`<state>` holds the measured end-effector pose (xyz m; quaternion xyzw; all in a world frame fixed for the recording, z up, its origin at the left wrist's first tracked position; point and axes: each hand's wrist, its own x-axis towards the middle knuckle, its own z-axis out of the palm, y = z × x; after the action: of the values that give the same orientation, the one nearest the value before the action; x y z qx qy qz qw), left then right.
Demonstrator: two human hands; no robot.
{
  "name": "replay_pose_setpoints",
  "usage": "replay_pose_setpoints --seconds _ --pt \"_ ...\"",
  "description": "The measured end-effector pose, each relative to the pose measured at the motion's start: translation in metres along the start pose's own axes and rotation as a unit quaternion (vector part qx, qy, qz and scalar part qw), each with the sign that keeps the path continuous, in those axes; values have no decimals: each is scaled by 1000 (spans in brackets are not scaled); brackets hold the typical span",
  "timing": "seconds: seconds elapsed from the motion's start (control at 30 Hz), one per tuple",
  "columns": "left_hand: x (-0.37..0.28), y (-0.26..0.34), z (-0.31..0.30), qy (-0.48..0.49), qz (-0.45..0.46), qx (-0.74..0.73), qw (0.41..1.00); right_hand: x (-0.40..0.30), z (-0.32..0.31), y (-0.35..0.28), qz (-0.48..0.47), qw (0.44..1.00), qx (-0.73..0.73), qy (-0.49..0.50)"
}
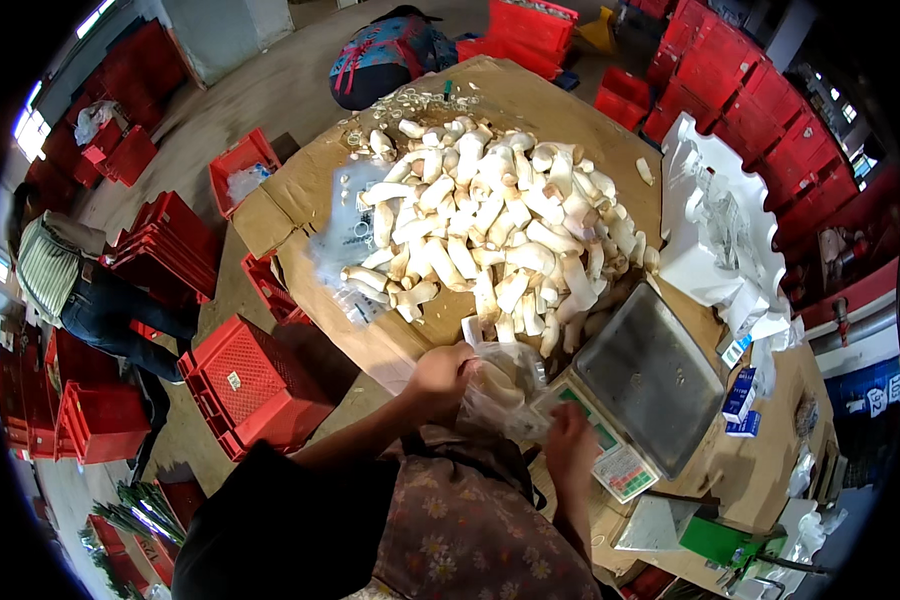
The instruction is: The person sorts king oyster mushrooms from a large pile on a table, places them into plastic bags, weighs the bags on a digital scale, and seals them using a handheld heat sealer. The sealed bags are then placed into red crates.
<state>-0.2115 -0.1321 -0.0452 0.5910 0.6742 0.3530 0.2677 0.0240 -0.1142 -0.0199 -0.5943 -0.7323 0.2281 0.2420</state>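
Observation:
My left hand (441,377) is closed on one side of a clear plastic bag (499,386) with pale mushrooms inside. At the bag's right end is my right hand (571,439), blurred, its fingers close to the plastic; whether they grip it cannot be told. Just beyond the bag, a large heap of king oyster mushrooms (487,217) covers the middle of a cardboard-topped table (412,334). A weighing scale with a grey metal pan (649,382) stands to the right of my right hand. Flat plastic bags (352,214) lie left of the heap.
A white foam box (712,225) holding plastic stands at the table's right side, near small blue boxes (740,394). A green tape dispenser (727,540) sits lower right. Red crates (259,382) stand on the floor at left. Two other people (386,56) bend down nearby.

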Motion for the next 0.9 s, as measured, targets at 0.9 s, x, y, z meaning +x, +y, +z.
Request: replay_pose_setpoints --seconds 0.9 --pt "106 -35 42 62 -240 10 969 -25 -7 -38 -33 991 129 24"
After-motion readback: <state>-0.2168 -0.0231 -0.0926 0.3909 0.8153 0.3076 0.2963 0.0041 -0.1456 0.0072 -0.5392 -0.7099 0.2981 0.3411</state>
